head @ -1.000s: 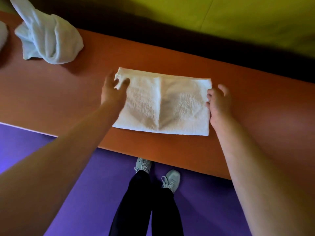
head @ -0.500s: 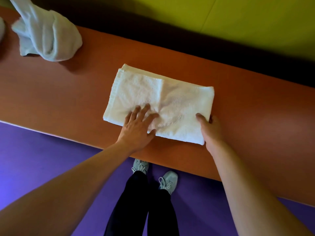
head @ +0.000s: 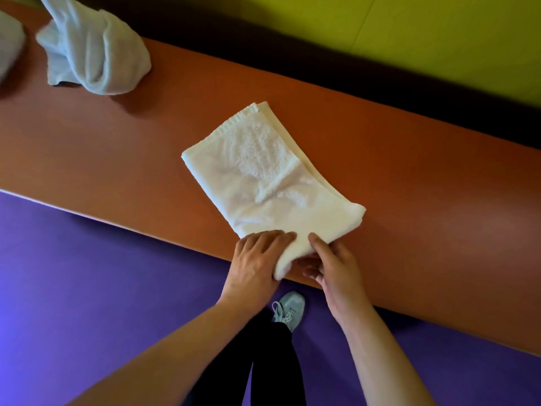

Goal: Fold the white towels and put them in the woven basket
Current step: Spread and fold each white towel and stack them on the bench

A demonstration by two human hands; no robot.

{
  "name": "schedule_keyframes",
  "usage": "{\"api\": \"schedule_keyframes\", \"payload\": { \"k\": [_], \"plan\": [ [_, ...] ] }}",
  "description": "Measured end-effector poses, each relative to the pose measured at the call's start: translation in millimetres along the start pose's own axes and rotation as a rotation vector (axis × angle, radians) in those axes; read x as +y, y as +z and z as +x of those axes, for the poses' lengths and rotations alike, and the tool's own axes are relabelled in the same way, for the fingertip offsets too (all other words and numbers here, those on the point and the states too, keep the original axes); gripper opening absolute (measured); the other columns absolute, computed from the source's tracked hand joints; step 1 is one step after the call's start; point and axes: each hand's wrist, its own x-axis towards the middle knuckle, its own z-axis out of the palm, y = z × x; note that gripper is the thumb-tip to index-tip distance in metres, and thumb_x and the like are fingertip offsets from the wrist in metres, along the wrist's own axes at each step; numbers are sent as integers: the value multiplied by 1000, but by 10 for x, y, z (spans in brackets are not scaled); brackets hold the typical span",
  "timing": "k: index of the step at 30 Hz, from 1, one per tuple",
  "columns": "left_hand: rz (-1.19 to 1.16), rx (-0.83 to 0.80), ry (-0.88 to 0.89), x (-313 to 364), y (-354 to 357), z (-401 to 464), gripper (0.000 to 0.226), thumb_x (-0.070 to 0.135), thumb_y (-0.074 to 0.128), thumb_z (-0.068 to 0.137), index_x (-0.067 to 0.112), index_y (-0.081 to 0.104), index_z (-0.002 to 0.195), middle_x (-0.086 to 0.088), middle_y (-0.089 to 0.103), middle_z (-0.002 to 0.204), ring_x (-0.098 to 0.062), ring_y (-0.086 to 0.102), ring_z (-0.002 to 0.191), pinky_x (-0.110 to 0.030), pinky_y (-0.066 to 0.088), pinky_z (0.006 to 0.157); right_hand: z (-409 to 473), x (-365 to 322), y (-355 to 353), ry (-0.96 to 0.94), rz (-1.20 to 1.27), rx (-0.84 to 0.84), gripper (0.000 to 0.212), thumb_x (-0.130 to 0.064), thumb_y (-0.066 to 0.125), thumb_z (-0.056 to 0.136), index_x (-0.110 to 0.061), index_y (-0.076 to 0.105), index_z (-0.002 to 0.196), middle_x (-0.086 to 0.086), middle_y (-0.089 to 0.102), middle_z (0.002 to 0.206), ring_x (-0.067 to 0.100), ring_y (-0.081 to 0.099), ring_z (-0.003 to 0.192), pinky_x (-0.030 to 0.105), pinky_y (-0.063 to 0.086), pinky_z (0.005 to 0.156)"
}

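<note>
A folded white towel [head: 263, 177] lies slantwise on the orange table [head: 117, 148], its near end hanging slightly over the front edge. My left hand [head: 257, 259] grips that near end from the left, fingers on top of the cloth. My right hand [head: 330, 262] pinches the same end from the right, thumb on top and fingers beneath. A crumpled white towel [head: 93, 51] sits at the table's far left. No woven basket is in view.
Part of another pale cloth [head: 8, 45] shows at the left frame edge. A yellow-green wall [head: 409, 33] runs behind the table. Purple floor [head: 102, 288] lies below the front edge, with my legs and a shoe [head: 288, 307] there.
The towel has turned from lying across the table to a slant, its near end pulled to the front edge. Both hands moved together onto that end and took hold of it.
</note>
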Motion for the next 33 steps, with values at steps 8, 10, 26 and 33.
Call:
{"api": "schedule_keyframes", "payload": {
  "k": [8,10,26,33],
  "plan": [
    [-548,0,-299,-35,-462,-140,21,12,62,95,29,66,107,11,63,80,-8,54,68,-24,45,61,285,-107,-514,-302,-763,38,95,-10,75,88,-54,20,152,-8,39,154,12,45,136,47,46,109],
    [-609,-54,-341,-146,-552,-189,12,10,61,93,22,65,93,4,55,71,-10,43,64,-28,39,59,358,-257,-429,-353,-863,-102,110,-19,86,78,-66,14,148,-16,24,162,14,28,150,54,32,118],
    [-1050,76,-710,-754,-1238,-41,27,19,61,78,32,75,98,4,74,100,-16,65,99,-40,50,90,53,-591,226,-283,-502,-473,44,-22,81,80,-13,68,121,0,74,112,19,70,105,26,58,75],
    [-1216,73,-811,-859,-1300,202,34,10,51,83,5,67,112,-16,72,115,-30,67,112,-46,52,96,410,-461,379,91,-273,-341,77,-32,87,65,-22,55,135,5,73,119,26,69,107,49,53,93]
  ]
}}
